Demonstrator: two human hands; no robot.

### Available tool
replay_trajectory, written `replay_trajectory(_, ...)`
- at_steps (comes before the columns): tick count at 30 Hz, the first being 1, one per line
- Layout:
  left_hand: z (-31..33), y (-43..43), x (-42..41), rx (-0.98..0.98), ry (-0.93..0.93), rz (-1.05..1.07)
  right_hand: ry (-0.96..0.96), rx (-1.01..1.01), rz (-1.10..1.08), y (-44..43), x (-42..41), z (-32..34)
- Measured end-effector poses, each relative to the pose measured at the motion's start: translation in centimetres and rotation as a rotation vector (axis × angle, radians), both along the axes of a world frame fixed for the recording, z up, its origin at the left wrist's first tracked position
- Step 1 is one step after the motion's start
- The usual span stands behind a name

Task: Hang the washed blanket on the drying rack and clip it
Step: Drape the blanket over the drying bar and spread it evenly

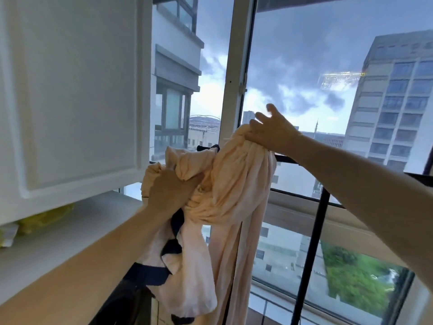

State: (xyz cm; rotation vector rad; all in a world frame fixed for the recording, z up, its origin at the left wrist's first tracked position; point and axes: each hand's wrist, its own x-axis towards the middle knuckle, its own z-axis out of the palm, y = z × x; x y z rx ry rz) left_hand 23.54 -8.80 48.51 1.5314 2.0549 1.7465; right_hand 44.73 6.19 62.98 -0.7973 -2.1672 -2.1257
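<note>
Both hands hold the bunched peach blanket (234,184). The left hand (168,193) has its grip clamped on a low wad. The right hand (271,134) pinches the top fold with some fingers splayed. The cloth hangs vertically against the drying rack (290,159), whose top bar runs rightward, nearest the right hand.

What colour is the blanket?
The blanket is pale peach with dark navy bands on its lower left part, best seen in the head view.

Bare forearms (112,238), thin dark band (145,197) at left wrist
</note>
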Motion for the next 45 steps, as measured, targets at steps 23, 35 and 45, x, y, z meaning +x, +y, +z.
replay_trajectory(23,-8.4,2.6,5.4,-0.152,-0.045,-0.151,0.01,-0.412,0.162,-3.1,4.5,-9.1)
replay_trajectory(35,-6.9,2.4,9.7,-0.184,0.383,0.045,0.199,-0.421,0.668,-2.1,6.1,-13.4)
replay_trajectory(45,-3.1,6.7,10.6,-0.044,0.032,-0.223,0.442,-0.626,0.672,-4.1,7.5,-17.1)
